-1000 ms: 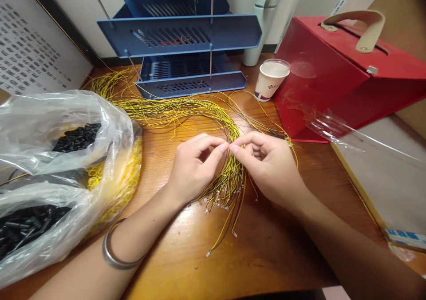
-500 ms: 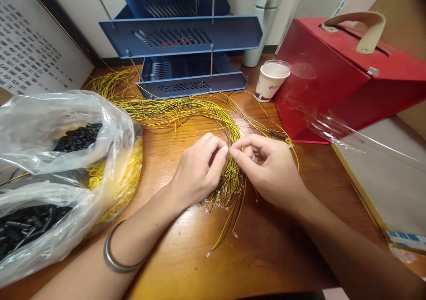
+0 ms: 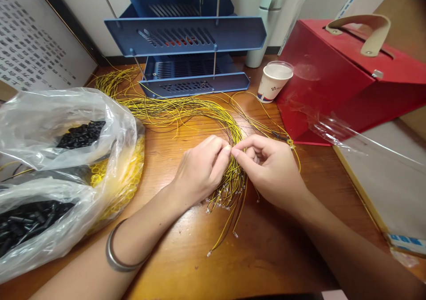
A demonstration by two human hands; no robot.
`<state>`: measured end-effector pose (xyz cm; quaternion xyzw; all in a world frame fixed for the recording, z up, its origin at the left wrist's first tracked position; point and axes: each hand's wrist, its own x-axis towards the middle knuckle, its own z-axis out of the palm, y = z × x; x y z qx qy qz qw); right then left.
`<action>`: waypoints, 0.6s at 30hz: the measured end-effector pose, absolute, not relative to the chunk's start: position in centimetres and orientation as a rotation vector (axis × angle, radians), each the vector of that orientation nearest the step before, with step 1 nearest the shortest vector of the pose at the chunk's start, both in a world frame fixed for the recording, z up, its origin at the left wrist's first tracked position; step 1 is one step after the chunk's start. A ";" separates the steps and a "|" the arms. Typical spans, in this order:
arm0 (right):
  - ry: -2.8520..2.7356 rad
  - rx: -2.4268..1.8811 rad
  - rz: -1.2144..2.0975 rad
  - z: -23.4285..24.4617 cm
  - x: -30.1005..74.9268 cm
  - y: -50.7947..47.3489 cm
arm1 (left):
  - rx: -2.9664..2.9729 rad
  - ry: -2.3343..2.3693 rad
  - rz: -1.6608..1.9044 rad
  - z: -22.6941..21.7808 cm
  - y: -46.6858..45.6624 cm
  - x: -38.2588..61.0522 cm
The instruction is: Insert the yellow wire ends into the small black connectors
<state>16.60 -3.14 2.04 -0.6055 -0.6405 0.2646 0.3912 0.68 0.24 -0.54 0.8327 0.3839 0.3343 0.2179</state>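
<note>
A long bundle of thin yellow and black wires (image 3: 186, 109) curves across the wooden desk (image 3: 266, 246), its ends tipped with small clear parts (image 3: 226, 198). My left hand (image 3: 199, 169) and my right hand (image 3: 269, 169) meet fingertip to fingertip over the bundle. Both hands are closed in a pinch on a wire from it. What sits between the fingertips is too small to make out. A metal bangle (image 3: 113, 251) circles my left wrist.
Clear plastic bags (image 3: 60, 167) at the left hold small black pieces and yellow rings. A blue stacked letter tray (image 3: 186, 38) stands at the back, a paper cup (image 3: 273, 81) beside it. A red box with a tan handle (image 3: 346, 73) fills the right.
My left fingers have curled in tighter. Both hands stay pinched together over the wires and have barely shifted.
</note>
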 end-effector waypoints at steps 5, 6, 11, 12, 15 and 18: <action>-1.624 -1.541 0.675 2.1 16.5 -3.2 | 2.282 1.082 0.887 -0.6 0.2 0.7; -1.622 -1.540 0.674 2.1 16.5 -3.2 | 2.274 1.085 0.881 -0.6 0.2 0.7; -1.614 -1.530 0.685 2.0 16.4 -3.2 | 2.246 1.094 0.876 -0.5 0.1 0.8; -1.612 -1.527 0.688 2.0 16.4 -3.2 | 2.243 1.094 0.876 -0.5 0.1 0.8; -1.610 -1.515 0.702 2.1 16.4 -3.2 | 2.234 1.088 0.879 -0.4 0.1 0.8; -1.612 -1.501 0.717 2.1 16.5 -3.2 | 2.218 1.084 0.880 -0.4 0.1 0.8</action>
